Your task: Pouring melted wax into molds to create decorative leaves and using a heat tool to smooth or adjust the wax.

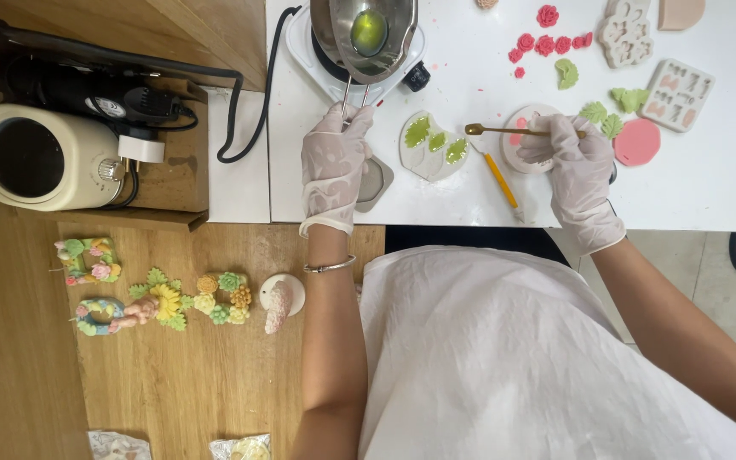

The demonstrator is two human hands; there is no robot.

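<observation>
Hands flanking leaf mould

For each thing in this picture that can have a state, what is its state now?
Metal pot: on the small stove, green liquid inside.
Leaf mould: three cavities filled green.
Left hand: gloved, gripping the pot handle.
Right hand: gloved, holding a small spoon.
White jar: open, dark inside.
Bow mould: cavities filled pink.
</observation>
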